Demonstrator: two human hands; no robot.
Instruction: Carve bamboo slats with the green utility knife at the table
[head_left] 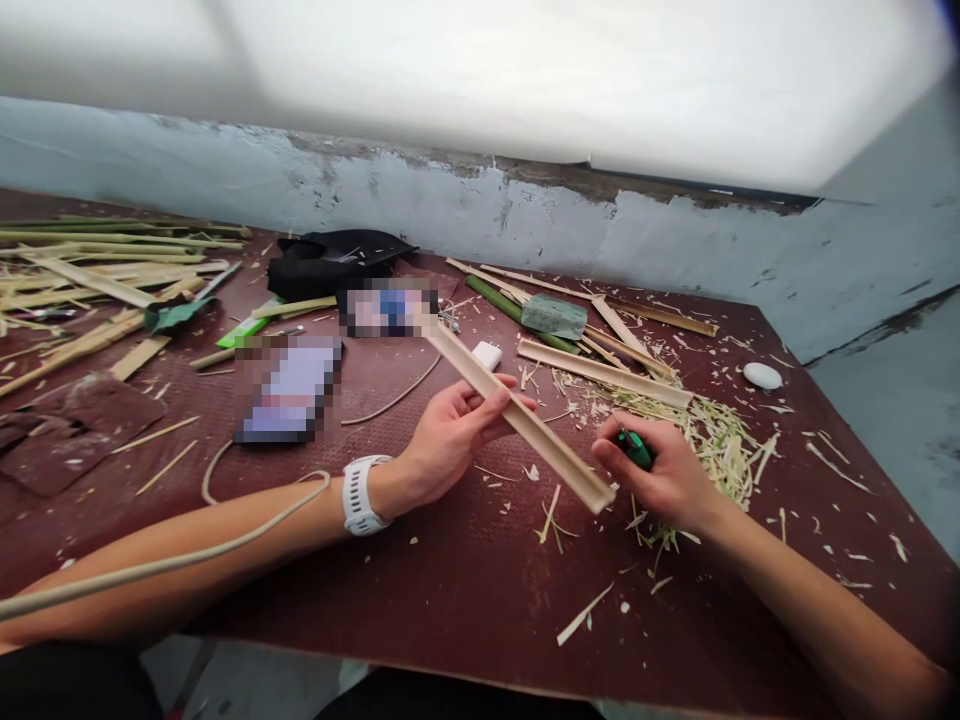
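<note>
Bamboo strip in L hand, green-handled tool in R hand.

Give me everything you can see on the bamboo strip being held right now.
The bamboo strip is a long, pale, split length with a shallow trough-like hollow along its upper face and square-cut ends. It is raised above the dark red table, slanting from upper left down to lower right. The left hand grips it near the middle, fingers wrapped under and thumb on top. Its lower end sits by the right hand, which holds a green-handled tool; whether they touch is unclear.
</note>
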